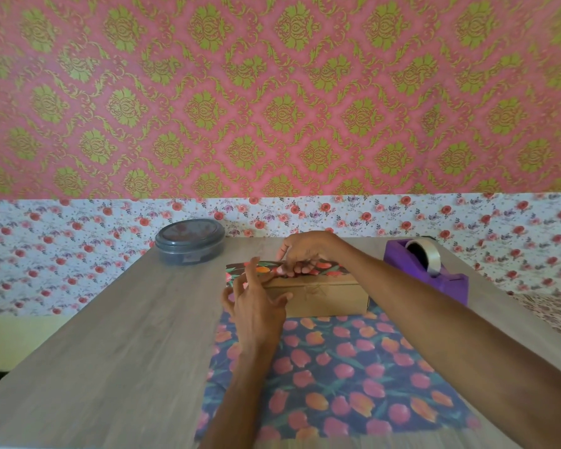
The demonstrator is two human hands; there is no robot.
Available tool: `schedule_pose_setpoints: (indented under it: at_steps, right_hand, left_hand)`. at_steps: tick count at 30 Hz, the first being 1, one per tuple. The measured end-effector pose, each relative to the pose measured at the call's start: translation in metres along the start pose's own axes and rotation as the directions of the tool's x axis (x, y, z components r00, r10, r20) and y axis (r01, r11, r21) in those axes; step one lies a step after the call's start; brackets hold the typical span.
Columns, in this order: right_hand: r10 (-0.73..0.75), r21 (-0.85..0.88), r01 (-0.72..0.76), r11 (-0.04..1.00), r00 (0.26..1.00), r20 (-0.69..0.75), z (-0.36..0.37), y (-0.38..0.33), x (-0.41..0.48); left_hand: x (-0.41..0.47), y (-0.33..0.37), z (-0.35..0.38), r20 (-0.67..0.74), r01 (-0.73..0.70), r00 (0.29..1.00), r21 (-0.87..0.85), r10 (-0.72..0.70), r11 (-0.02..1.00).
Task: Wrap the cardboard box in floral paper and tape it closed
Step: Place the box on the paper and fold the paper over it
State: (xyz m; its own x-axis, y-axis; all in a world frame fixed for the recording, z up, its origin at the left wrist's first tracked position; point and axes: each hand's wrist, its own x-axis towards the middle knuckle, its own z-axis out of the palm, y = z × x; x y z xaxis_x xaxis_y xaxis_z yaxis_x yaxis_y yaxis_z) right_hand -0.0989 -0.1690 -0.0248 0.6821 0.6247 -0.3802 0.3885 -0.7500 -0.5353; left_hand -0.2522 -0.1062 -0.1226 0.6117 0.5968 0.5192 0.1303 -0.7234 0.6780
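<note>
Right hand (300, 254) reached over the box, fingers curled down on the folded-over paper edge, gripping it against the box top. Left hand (256, 299) was released, fingers spread and loose, holding nothing, at the box's left end. Its index tip was at the paper there, but it was too blurred to tell if it touched.

Box (324, 294): plain brown cardboard, matte, a low rectangular block. It sat on the paper about mid-desk, toward the far edge. Long axis ran left-right, parallel to the desk's far edge, with one long side facing the camera. There was a faint mark on that side, unreadable.

Paper (353, 367): dark blue-grey sheet, smooth, printed with pink and orange tulips and green leaves. It lay flat from under the box to the desk's near edge. Its far end was pulled up behind the box and over the back strip of the top. The front of the top and the near side were bare cardboard.

Tape dispenser (447, 283): purple blocky plastic, near the far right corner, right of the box and apart from it. It carried a glossy clear tape roll (429, 254).

Tub (190, 243): round, low, grey plastic, lid on, near the far edge and left of the box, apart from it. Its side label was too small to read.

Desk (110, 335): grey-brown wood-grain top. Wall (272, 92) behind: pink paper with green-gold damask, and a white floral band below.
</note>
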Motion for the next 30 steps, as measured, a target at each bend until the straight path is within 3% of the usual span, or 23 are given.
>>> schedule_pose_setpoints:
  at_steps: [6,13,24,27,30]
  right_hand:
    - [0.055,-0.086,-0.056,0.995,0.998,-0.009,0.002,-0.004,0.009]
    - [0.19,-0.502,-0.23,0.834,0.973,-0.131,-0.002,-0.009,0.0]
    - [0.408,-0.402,-0.431,0.808,0.901,-0.147,-0.018,0.003,0.004]
    - [0.347,-0.271,-0.368,0.889,0.93,-0.125,-0.012,0.004,0.006]
    - [0.267,-0.285,-0.305,0.909,0.95,-0.163,0.001,0.003,0.003]
  left_hand:
    - [-0.001,0.003,-0.002,-0.006,0.02,1.0,0.034,-0.02,0.999]
    - [0.0,-0.004,0.003,-0.025,0.02,1.0,0.114,-0.017,0.993]
    - [-0.004,0.001,0.001,-0.033,0.033,0.999,0.135,-0.029,0.99]
    - [-0.004,0.003,0.0,-0.026,0.016,1.0,0.145,-0.013,0.989]
    - [-0.005,0.003,0.003,-0.011,-0.054,0.998,0.192,0.057,0.98]
